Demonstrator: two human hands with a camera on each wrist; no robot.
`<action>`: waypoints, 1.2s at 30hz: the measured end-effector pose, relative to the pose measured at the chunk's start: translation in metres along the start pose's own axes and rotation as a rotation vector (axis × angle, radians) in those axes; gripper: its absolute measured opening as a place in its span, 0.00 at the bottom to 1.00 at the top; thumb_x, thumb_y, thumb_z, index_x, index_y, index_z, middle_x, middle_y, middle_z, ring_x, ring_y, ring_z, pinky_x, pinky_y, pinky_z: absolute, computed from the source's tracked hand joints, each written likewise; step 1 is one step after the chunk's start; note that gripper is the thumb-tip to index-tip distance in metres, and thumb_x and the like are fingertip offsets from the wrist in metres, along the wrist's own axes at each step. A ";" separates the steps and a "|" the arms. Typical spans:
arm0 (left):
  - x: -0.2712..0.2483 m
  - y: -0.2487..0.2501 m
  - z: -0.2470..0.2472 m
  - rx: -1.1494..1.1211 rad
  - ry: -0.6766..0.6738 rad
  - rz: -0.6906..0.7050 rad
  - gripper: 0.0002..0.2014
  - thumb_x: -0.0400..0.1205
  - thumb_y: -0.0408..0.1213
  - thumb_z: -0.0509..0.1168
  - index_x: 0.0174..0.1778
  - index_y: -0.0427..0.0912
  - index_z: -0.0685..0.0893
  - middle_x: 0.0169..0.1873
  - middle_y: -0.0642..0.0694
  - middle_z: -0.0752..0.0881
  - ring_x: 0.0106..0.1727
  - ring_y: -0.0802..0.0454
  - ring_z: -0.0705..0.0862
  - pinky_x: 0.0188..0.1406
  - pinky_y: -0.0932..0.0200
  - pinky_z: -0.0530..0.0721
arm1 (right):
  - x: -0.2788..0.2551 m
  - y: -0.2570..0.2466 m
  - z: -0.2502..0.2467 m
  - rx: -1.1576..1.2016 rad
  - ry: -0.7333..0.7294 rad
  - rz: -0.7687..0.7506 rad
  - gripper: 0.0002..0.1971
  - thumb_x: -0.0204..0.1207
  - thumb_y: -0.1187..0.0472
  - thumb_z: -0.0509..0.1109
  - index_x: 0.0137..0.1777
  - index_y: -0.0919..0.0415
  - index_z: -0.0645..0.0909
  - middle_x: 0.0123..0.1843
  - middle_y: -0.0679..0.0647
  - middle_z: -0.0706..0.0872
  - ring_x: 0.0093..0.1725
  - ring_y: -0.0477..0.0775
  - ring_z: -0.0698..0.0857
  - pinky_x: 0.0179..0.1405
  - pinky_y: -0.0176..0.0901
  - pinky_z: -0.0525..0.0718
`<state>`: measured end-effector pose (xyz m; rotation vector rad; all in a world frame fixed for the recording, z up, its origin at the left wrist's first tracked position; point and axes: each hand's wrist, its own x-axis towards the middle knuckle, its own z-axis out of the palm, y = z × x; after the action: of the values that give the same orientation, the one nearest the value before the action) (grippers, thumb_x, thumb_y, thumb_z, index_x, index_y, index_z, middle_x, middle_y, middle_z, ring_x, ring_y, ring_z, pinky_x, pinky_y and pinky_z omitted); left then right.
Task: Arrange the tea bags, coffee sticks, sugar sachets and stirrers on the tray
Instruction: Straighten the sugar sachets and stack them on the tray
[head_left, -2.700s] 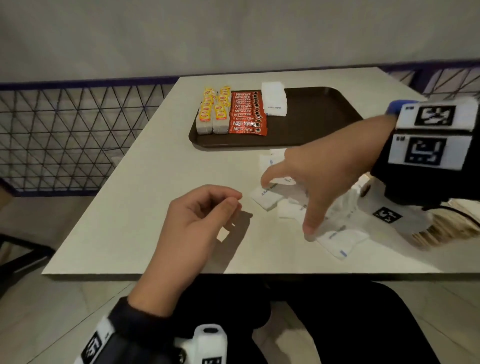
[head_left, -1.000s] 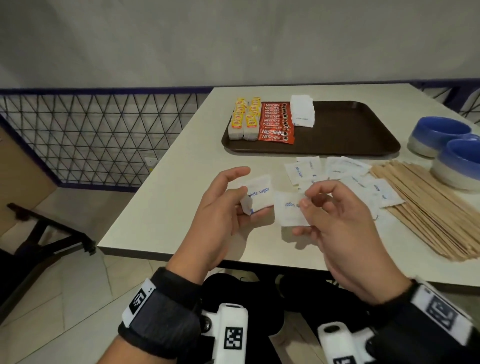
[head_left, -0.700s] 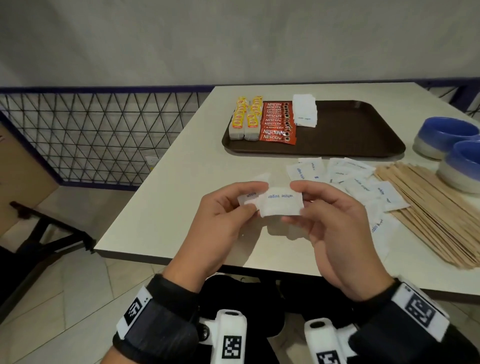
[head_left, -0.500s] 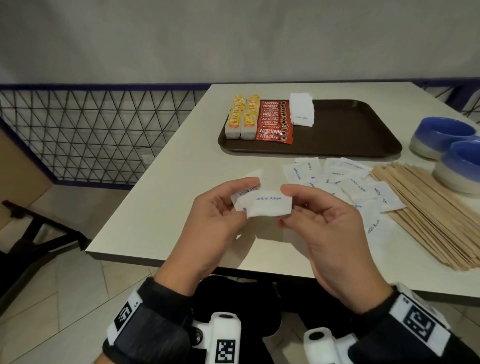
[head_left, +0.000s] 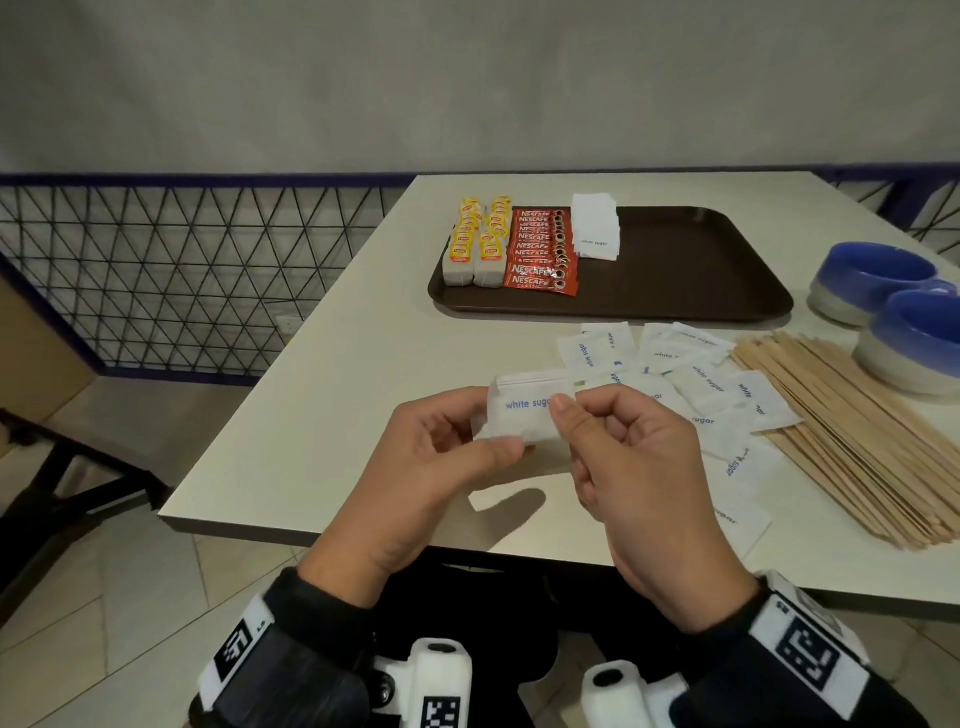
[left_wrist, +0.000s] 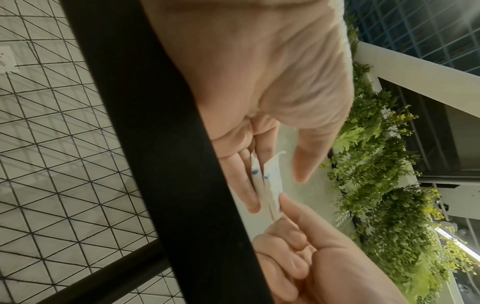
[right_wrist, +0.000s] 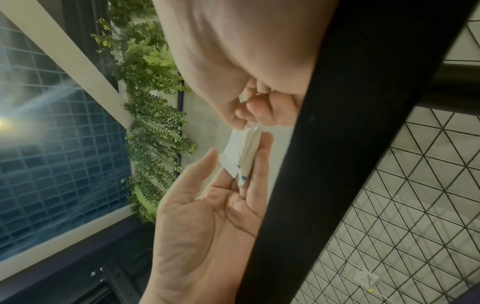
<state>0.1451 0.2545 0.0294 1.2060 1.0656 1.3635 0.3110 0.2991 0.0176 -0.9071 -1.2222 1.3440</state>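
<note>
From the head view we pinch one sugar sachet (head_left: 524, 410) between left hand (head_left: 441, 467) and right hand (head_left: 634, 467); wrist views reveal two stacked.

Bare hands, black sleeves, white wristbands (head_left: 802, 647) printed with black square codes, white camera mounts (head_left: 439, 675) under each wrist

We log a pale worktop (head_left: 322, 395) carrying a brown tray (head_left: 691, 291), loose sugar sachets (head_left: 701, 379), a heap of wooden stirrers (head_left: 852, 441) just right of them, and two blue bowls (head_left: 893, 312) at far right
</note>
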 end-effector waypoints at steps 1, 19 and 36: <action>0.001 -0.001 0.001 0.027 0.027 0.019 0.13 0.80 0.30 0.71 0.60 0.36 0.91 0.55 0.29 0.90 0.58 0.30 0.89 0.60 0.42 0.89 | 0.000 0.000 0.001 -0.010 0.001 -0.007 0.11 0.81 0.60 0.76 0.35 0.53 0.87 0.22 0.47 0.75 0.23 0.46 0.69 0.24 0.35 0.68; 0.004 0.003 0.004 0.043 0.088 -0.047 0.27 0.85 0.22 0.64 0.77 0.51 0.73 0.50 0.39 0.93 0.45 0.50 0.88 0.48 0.53 0.85 | 0.000 0.007 -0.004 -0.061 -0.008 -0.087 0.04 0.79 0.64 0.77 0.45 0.54 0.91 0.33 0.55 0.81 0.29 0.55 0.76 0.28 0.45 0.76; 0.002 0.003 0.004 0.103 0.086 -0.047 0.22 0.86 0.24 0.64 0.75 0.48 0.77 0.49 0.39 0.94 0.51 0.47 0.92 0.48 0.57 0.88 | -0.001 0.001 -0.002 -0.045 0.001 0.008 0.09 0.76 0.58 0.79 0.54 0.50 0.89 0.43 0.47 0.85 0.40 0.47 0.82 0.43 0.44 0.81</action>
<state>0.1489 0.2564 0.0331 1.1980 1.2300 1.3481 0.3127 0.2981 0.0166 -0.9452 -1.2540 1.3266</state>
